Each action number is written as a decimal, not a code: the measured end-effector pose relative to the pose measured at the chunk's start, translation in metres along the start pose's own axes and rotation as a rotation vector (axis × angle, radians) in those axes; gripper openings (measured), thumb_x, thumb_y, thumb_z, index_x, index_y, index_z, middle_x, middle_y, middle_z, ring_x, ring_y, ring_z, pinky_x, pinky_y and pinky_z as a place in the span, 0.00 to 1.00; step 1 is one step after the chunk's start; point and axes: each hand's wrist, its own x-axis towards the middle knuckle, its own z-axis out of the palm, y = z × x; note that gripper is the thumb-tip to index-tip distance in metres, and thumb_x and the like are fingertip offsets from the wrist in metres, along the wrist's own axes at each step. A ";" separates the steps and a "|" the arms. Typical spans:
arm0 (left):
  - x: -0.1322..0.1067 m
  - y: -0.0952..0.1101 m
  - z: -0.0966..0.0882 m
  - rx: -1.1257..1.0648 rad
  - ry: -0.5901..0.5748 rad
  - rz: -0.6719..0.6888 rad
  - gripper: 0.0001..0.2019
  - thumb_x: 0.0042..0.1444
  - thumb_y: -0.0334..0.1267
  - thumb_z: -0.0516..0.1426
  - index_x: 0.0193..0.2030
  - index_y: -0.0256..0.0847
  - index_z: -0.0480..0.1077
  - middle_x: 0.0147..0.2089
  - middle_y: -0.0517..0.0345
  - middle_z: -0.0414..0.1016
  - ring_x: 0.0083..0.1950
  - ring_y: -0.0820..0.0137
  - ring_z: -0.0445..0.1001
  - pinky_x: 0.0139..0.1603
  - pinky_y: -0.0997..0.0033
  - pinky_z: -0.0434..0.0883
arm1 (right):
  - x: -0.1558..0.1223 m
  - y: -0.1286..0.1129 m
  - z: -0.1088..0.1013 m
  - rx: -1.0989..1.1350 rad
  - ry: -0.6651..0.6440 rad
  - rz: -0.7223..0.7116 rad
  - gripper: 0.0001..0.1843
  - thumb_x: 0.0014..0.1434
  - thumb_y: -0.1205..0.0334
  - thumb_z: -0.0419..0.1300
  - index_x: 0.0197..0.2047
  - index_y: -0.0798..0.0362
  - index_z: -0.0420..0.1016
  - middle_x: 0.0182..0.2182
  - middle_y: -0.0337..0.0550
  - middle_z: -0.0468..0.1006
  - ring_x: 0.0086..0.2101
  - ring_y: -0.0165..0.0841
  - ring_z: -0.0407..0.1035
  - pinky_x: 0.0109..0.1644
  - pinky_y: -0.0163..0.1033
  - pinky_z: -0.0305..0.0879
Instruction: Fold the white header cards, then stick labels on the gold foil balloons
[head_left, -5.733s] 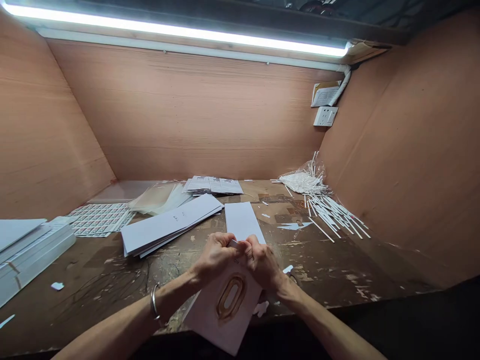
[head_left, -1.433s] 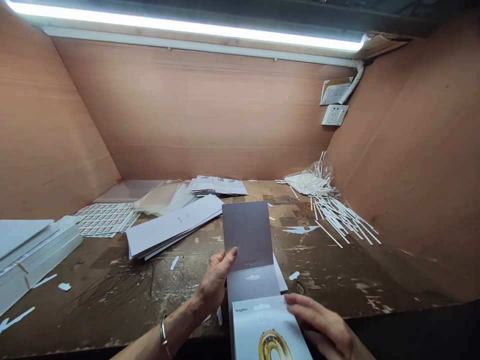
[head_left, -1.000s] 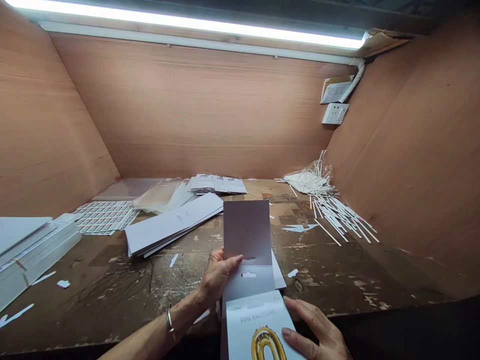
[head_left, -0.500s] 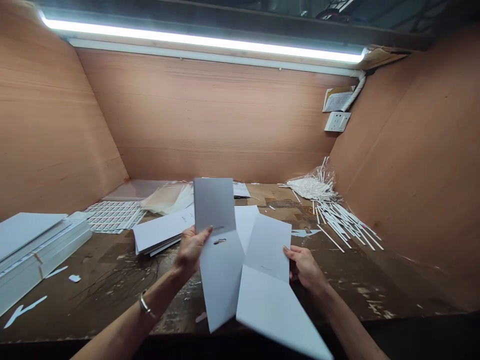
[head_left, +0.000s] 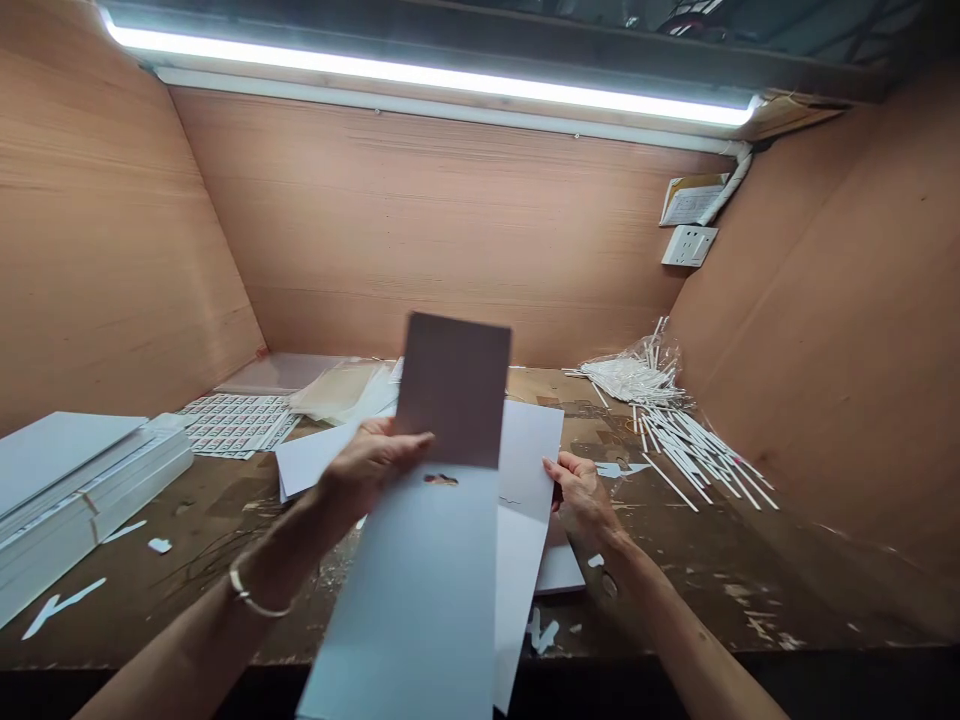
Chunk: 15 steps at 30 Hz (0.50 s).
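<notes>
we are holding a long folded card [head_left: 405, 600] up in the air in front of us, and its dark grey top flap [head_left: 454, 390] is pointing to 12 o'clock. our left hand [head_left: 367, 465] is pinching the card at its side, with the fingers lying across the front. our right hand [head_left: 581, 495] is pinching the edge of a white sheet [head_left: 525, 500] at 3 o'clock from the card. we cannot tell if the sheet and the card are joined. a little slot [head_left: 440, 479] is showing near the fold. we think a firm pinch close to the fold is working well here, because it is stopping the long end from flopping.

under our hands, the bench [head_left: 187, 520] is showing dark, worn wood with bits of white paper on it. a stack of white boards [head_left: 75, 500] is sitting at 9 o'clock, sticker sheets [head_left: 238, 423] at 10 o'clock, clear bags [head_left: 337, 388] at 11 o'clock and loose white sticks [head_left: 697, 455] at 2 o'clock. pinkish wood walls [head_left: 420, 230] are standing around us, with a long bright light [head_left: 427, 75] along the top and a wall socket [head_left: 688, 245] at 1 o'clock.
</notes>
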 end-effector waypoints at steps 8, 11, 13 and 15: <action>0.015 -0.080 0.015 0.018 -0.283 -0.005 0.21 0.36 0.31 0.64 0.41 0.34 0.68 0.34 0.53 0.74 0.29 0.69 0.72 0.29 0.72 0.68 | -0.016 -0.036 0.026 0.355 -0.050 -0.064 0.11 0.49 0.55 0.56 0.26 0.55 0.68 0.17 0.34 0.67 0.17 0.23 0.58 0.20 0.29 0.56; 0.021 -0.085 0.013 0.069 -0.226 0.167 0.24 0.36 0.27 0.63 0.43 0.38 0.64 0.37 0.56 0.73 0.34 0.70 0.72 0.31 0.75 0.68 | -0.025 -0.034 0.033 0.510 -0.031 -0.033 0.20 0.54 0.46 0.50 0.34 0.54 0.71 0.26 0.40 0.74 0.24 0.28 0.66 0.27 0.32 0.62; 0.021 -0.085 0.013 0.072 -0.209 0.232 0.28 0.37 0.26 0.63 0.48 0.40 0.60 0.39 0.56 0.72 0.37 0.69 0.72 0.34 0.75 0.68 | -0.030 -0.030 0.039 0.583 -0.053 -0.042 0.20 0.54 0.46 0.52 0.41 0.52 0.70 0.33 0.42 0.76 0.30 0.31 0.69 0.31 0.35 0.64; 0.019 -0.086 0.015 0.053 -0.212 0.208 0.34 0.38 0.27 0.63 0.53 0.43 0.55 0.41 0.55 0.72 0.36 0.68 0.72 0.34 0.72 0.69 | -0.033 -0.025 0.044 0.629 -0.033 -0.059 0.16 0.49 0.54 0.59 0.41 0.50 0.70 0.36 0.41 0.76 0.32 0.32 0.69 0.35 0.36 0.65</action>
